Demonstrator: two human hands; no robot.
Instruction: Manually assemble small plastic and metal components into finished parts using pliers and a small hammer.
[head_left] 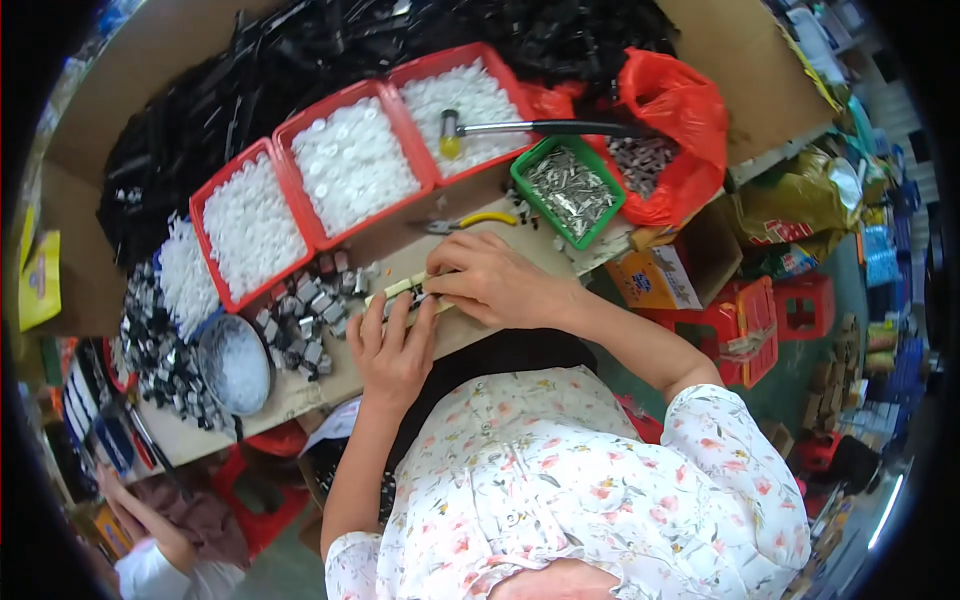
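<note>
A narrow cream-coloured strip block (397, 289) lies on the bench edge in front of me, with small dark and metallic parts along it. My left hand (393, 352) presses its fingers along the near side of this block, gripping it. From the other side, my right hand (507, 284) is closed at the block's right end, its fingertips pinching a small part I cannot make out. Just beyond my hands rest pliers with yellow handles (473, 220). Left of my left hand spreads a pile of small silvery metal pieces (305, 325).
Three red trays (318, 243) hold white plastic pieces; a hammer (545, 127) lies across the right one. Nearby are a green tray (572, 241) of metal pins, a red bag (690, 180), a bowl (235, 365) and black parts (300, 60). Another person's arm (150, 515) shows lower left.
</note>
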